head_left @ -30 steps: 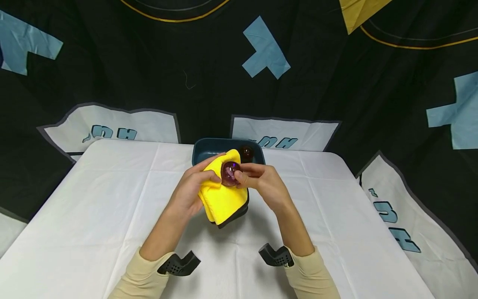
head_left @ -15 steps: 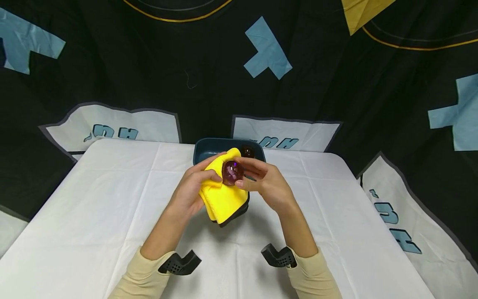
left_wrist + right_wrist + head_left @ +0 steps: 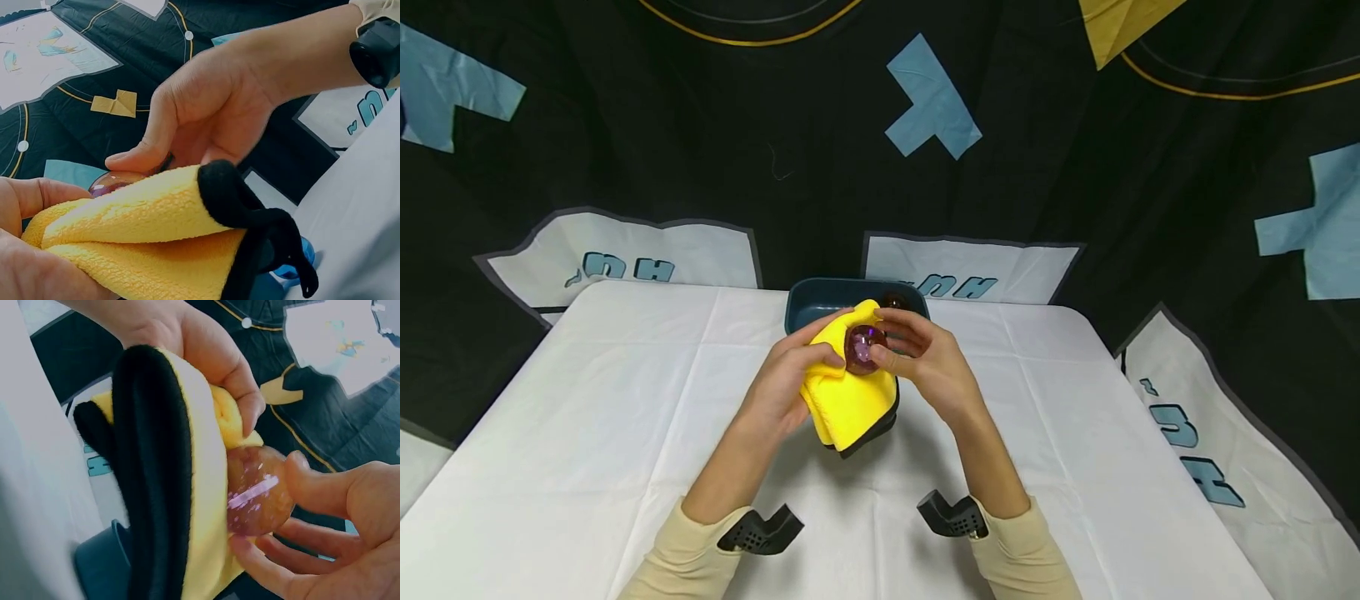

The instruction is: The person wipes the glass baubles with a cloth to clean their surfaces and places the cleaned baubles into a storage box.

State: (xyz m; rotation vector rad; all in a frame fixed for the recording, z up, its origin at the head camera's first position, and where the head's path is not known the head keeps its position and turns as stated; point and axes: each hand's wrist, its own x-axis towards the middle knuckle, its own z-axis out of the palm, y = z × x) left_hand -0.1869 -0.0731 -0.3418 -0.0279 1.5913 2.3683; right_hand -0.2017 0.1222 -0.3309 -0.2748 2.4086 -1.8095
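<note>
My left hand [image 3: 782, 379] grips a folded yellow cloth with black backing [image 3: 853, 408], thumb on its near side. Against the cloth sits a shiny, see-through purplish-red ball [image 3: 863, 350]. With thumb and curled fingers, my right hand [image 3: 936, 367] holds that ball from its right side. The right wrist view shows the thumb on the ball [image 3: 259, 490] and fingertips low beside it, near the cloth [image 3: 209, 469]. In the left wrist view, the cloth [image 3: 144, 212] hides most of the ball [image 3: 115, 181].
Behind the hands stands a dark blue tub [image 3: 820, 292] with a dark brownish ball [image 3: 892, 302] at its right end. A blue glassy round thing [image 3: 303, 257] shows past the cloth in the left wrist view. White cloth covers the table [image 3: 647, 400].
My right thumb slid down the ball and the fingers spread, then the thumb came back up onto it. The left hand and cloth stayed nearly still.
</note>
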